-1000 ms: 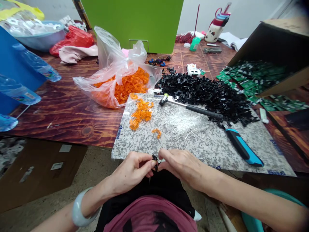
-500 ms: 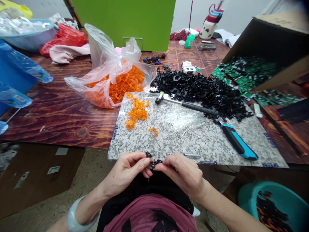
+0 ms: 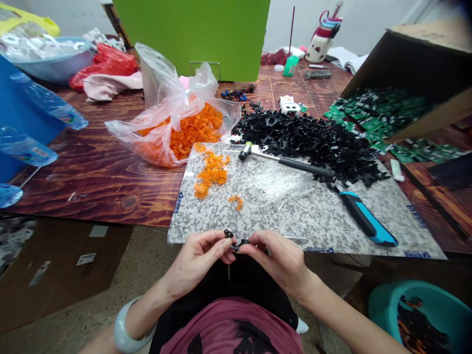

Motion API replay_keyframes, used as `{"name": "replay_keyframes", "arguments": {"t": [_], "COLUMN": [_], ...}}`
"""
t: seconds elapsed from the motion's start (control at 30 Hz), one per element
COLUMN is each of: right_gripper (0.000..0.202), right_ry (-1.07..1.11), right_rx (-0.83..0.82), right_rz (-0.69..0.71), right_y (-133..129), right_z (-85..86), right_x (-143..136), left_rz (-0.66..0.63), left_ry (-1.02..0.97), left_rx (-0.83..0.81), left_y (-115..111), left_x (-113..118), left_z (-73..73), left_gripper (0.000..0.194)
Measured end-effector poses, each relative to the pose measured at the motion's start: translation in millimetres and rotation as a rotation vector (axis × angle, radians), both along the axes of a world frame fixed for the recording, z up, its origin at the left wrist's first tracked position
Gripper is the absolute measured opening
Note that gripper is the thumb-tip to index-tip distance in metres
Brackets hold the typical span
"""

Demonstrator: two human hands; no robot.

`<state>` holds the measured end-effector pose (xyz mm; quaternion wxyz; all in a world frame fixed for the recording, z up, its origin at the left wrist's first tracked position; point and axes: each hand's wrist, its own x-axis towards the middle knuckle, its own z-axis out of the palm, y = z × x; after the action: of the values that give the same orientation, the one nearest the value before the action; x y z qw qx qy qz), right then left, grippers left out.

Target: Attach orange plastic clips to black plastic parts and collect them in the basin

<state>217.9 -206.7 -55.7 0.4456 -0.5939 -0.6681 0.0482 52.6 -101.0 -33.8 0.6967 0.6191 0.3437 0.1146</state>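
Between my hands, just off the front edge of the speckled board (image 3: pixel 206 221), is a small black curved plastic part (image 3: pixel 236 246). My left hand (image 3: pixel 204 253) pinches its left side between thumb and fingers. A thin pointed metal pin (image 3: pixel 229 273) sticks down below those fingers; what it belongs to is hidden. My right hand (image 3: pixel 278 258) pinches the part's right end. On the board ahead lie a single orange clear piece (image 3: pixel 236 201), a small heap of orange pieces (image 3: pixel 212 172) and a spread of thin clear rods (image 3: pixel 278 184).
A hammer (image 3: pixel 287 162) and a blue-black handled tool (image 3: pixel 368 219) rest on the board. Behind them is a heap of black parts (image 3: pixel 295 132). A plastic bag of orange pieces (image 3: pixel 177 128) stands left, a carton of green circuit boards (image 3: pixel 398 108) right. A teal bucket (image 3: pixel 379 309) sits lower right.
The whole view has shifted slightly to the right and down. Both hands keep their pinch on the black part, with barely any change in pose.
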Motion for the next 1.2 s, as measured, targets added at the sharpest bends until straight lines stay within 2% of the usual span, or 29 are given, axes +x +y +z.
{"name": "replay_keyframes", "arguments": {"t": [0.23,0.5,0.63,0.9,1.2], "right_gripper": [0.014,0.013,0.012,0.013,0.015], "right_ry": [0.074,0.164,0.171,0.186,0.186], "right_rx": [-0.070,-0.116,-0.125,-0.148,-0.137], "right_rz": [0.028,-0.014,0.007,0.108,0.068], "right_y": [2.0,6.0,6.2,7.0,7.2], "right_z": [-7.8,-5.2,-4.7,-2.2,-3.0], "right_x": [0.9,-1.8,-0.2,5.3,5.4], "left_rz": [0.043,0.109,0.133,0.116,0.193], "left_ry": [-0.002,-0.071,-0.085,-0.029,-0.050], "left_rx": [-0.011,-0.160,-0.213,-0.255,-0.246], "left_y": [-0.8,-5.1,-6.0,-1.9,-7.7], "left_x": [2.4,6.5,7.7,6.9,9.2], "left_z": [-6.2,-4.1,-5.3,-6.9,-8.8], "left_gripper": [0.024,0.032,0.036,0.028,0.024]}}
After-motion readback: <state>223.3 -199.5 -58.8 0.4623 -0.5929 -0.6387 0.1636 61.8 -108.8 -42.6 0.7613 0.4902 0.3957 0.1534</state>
